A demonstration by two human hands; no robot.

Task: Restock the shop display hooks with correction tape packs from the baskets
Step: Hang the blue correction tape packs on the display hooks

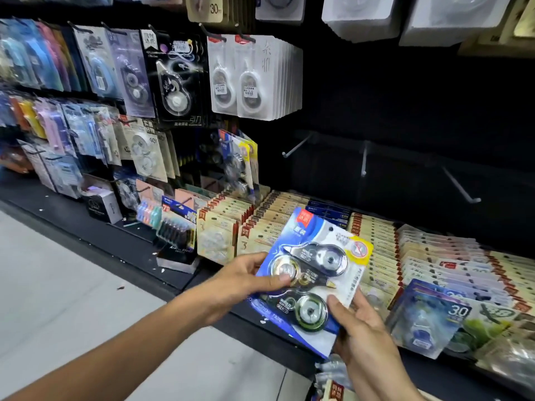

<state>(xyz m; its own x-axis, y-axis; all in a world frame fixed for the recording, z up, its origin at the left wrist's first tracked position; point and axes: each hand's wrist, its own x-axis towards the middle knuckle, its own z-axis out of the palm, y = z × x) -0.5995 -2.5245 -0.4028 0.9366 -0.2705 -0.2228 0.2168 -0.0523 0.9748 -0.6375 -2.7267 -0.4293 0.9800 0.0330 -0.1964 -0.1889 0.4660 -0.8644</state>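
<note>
The left hand [241, 280] pinches the blue correction tape pack [311, 280] at its nine o'clock edge, thumb on the front, while the right hand [360, 337] grips its five o'clock corner. The pack is held tilted above rows of packs [376, 244] on the shelf, with three bare hooks [364, 159] at twelve to two o'clock.

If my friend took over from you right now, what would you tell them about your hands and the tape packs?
Left hand grips the left edge of the blue correction tape pack, thumb on its front. Right hand holds its lower right corner.
The pack is held in front of the shelf, not yet hung.
Three bare hooks stick out of the dark panel above, right of the filled ones.
More packs lie in rows on the shelf below.
Left: hang this pack, then the rest.
</note>
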